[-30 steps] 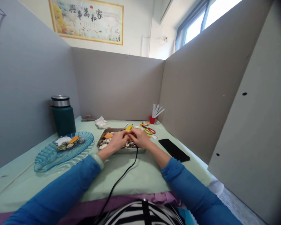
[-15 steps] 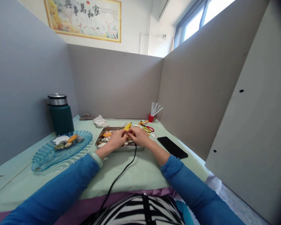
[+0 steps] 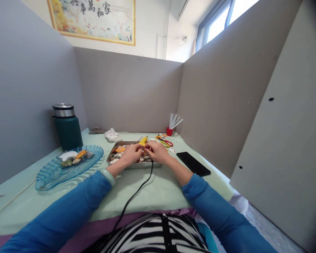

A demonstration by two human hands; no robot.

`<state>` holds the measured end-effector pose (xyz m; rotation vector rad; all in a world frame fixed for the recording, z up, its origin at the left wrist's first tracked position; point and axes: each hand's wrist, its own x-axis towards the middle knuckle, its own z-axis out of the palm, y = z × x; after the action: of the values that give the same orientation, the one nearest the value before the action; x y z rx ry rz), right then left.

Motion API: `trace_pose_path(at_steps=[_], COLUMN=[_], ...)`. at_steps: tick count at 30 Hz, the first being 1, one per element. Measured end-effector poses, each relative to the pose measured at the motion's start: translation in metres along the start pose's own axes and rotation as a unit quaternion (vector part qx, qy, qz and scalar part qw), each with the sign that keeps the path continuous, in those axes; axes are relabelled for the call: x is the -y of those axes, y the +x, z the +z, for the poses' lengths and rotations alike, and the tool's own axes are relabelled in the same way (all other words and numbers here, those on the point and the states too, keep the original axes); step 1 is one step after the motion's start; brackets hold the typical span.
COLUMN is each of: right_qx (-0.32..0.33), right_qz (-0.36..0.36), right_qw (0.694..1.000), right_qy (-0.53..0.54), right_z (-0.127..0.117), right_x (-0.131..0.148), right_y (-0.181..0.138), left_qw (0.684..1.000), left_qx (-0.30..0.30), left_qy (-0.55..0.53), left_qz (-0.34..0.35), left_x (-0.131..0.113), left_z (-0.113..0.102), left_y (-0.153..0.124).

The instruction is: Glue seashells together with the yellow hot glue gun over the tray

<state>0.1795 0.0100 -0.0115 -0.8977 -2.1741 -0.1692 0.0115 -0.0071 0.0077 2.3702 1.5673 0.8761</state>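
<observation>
Over a metal tray [image 3: 118, 144] of mixed seashells [image 3: 118, 156], my left hand [image 3: 132, 154] and my right hand [image 3: 156, 151] meet fingertip to fingertip. Both sets of fingers are pinched together; whatever sits between them is too small and too covered to make out. Just beyond the fingertips a yellow glue gun [image 3: 143, 141] points away from me, its lower part hidden by the hands. A black cord [image 3: 137, 192] runs from the tray's near edge down towards my lap. An orange shell [image 3: 120, 149] lies beside my left hand.
On the left, a blue glass dish [image 3: 94, 160] holds several shells, with a green bottle [image 3: 67, 131] behind it. To the right are a black phone [image 3: 193, 163], scissors [image 3: 166, 142] and a red cup [image 3: 169, 131] of white sticks. Crumpled tissue [image 3: 111, 135] lies at the back. Grey partitions surround the table.
My hands stay pinched together over the tray, with only a slight shift of the fingers. The whole view has moved a little; nothing else has visibly changed place.
</observation>
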Motion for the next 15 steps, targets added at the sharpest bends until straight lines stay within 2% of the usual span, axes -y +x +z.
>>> trace_pose_path(at_steps=[11, 13, 15], right_qx=[0.011, 0.012, -0.007], right_qz=[0.009, 0.008, 0.004], right_qw=[1.000, 1.000, 1.000], right_qy=[0.007, 0.011, 0.026], right_z=[0.001, -0.005, -0.023], right_x=[0.001, 0.004, 0.012], right_y=[-0.002, 0.000, 0.003], left_qw=[1.000, 1.000, 1.000], left_qx=[-0.002, 0.000, -0.001], left_qy=[-0.005, -0.002, -0.001], left_qz=[0.004, 0.003, 0.002], left_x=[0.002, 0.001, 0.000], left_z=[0.001, 0.001, 0.001], left_y=[0.000, 0.000, 0.000])
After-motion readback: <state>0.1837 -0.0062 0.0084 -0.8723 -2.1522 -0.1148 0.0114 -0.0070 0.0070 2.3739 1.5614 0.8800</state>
